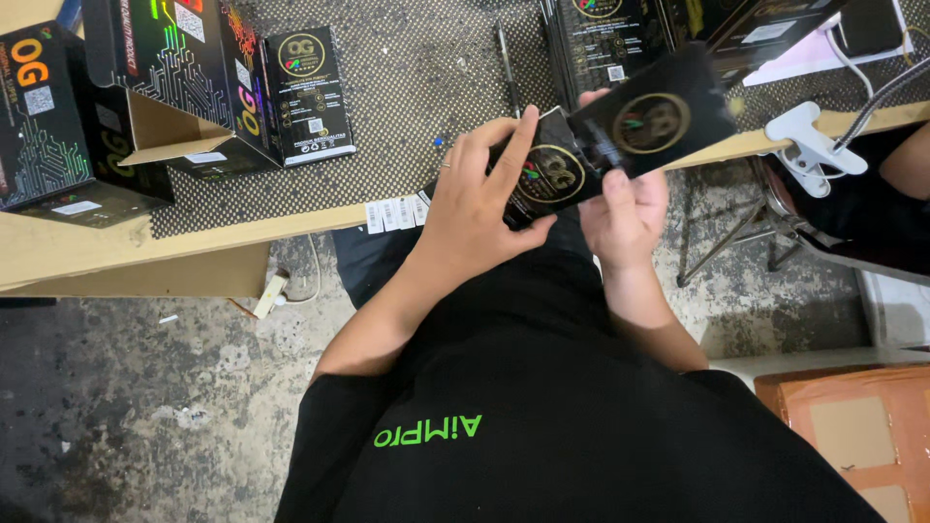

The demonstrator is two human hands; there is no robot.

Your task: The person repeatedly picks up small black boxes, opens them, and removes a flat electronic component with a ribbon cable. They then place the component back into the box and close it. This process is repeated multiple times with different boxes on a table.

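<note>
My left hand (pixel 475 199) lies over a small flat black box with a gold round emblem (pixel 552 174), fingers spread across its face, just in front of the table edge. My right hand (pixel 625 213) grips a second, similar black box (pixel 664 111), tilted up and partly overlapping the first one. Both boxes are held above my lap, at the edge of the wooden table (pixel 116 247).
A dotted mat (pixel 407 107) covers the table. On it lie a flat black box (pixel 308 95), larger open black cartons (pixel 165 68) at left, and a stack of black boxes (pixel 605 39) at the back. A white clamp (pixel 809 140) grips the table edge at right. Sticker strip (pixel 395 213) near the edge.
</note>
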